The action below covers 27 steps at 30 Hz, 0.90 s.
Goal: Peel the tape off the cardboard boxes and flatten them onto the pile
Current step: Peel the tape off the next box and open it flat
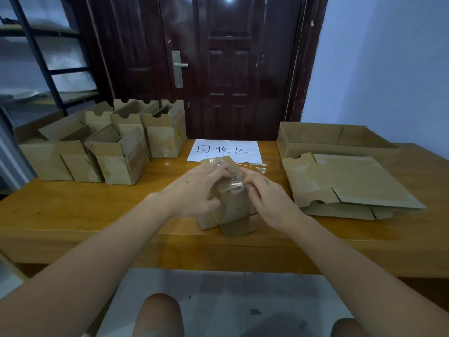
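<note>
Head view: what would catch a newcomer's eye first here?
Both hands meet at the table's middle on a small box: the left hand holds it while the right hand pinches clear tape at its top. Open boxes crowd the table's far left; a flattened pile lies on the right. A handwritten paper sign sits before the dark door.

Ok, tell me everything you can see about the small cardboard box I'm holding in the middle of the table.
The small cardboard box is brown, scuffed and partly collapsed, standing on the wooden table near its front edge, just in front of the white paper sign. A bottom flap sticks out toward the viewer. Clear glossy tape wrinkles across its top. The left hand holds its left side; the right hand pinches the tape at the top right.
</note>
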Available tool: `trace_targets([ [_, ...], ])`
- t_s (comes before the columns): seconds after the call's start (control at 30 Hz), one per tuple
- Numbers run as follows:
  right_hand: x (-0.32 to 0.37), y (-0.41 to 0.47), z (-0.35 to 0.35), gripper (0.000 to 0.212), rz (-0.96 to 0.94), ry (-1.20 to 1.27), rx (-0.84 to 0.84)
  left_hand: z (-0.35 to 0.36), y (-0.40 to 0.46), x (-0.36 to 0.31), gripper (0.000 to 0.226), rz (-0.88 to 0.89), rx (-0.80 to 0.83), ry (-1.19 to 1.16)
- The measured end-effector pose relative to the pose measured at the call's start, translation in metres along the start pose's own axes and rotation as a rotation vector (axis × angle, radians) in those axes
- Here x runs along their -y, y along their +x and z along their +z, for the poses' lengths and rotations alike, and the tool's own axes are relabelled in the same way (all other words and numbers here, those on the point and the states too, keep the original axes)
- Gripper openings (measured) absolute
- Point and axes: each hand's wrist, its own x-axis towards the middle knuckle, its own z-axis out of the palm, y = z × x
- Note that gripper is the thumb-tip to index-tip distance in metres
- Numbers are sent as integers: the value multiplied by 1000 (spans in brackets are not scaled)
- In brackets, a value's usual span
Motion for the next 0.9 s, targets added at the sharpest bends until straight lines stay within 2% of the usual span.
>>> trace_targets([
  [0.1, -4, 1, 0, 17, 34, 30, -26, -1, 4, 4, 65, -48, 91, 55],
  [0.27, -12, -3, -2, 34, 190, 12, -129, 5, 8, 3, 61, -54, -20, 341],
  [0.37, -8, -1, -2, 19, 313, 61, -203, 5, 15, -9, 68, -117, -39, 435],
  [0.43, -5, 4, -3, 20, 420, 123, -113, 5, 20, -18, 71, -172, -15, 381],
  [0.5, -3, 9, -4, 40, 494, 177, 32, 5, 26, -27, 69, -232, 19, 288],
  [0.57, -1, 10, -5, 53, 558, 250, 103, 2, 29, -33, 63, -258, 18, 241],
  [0.67, 2, 12, -7, 60, 646, 346, 112, -7, 29, -33, 58, -276, 40, 189],
  [0.8, 3, 20, -6, 57, 654, 397, 80, -10, 29, -25, 46, -248, 135, 103],
  [0.9, 3, 29, -3, 50, 667, 462, 55, -7, 29, -18, 55, -307, 191, -6],
])
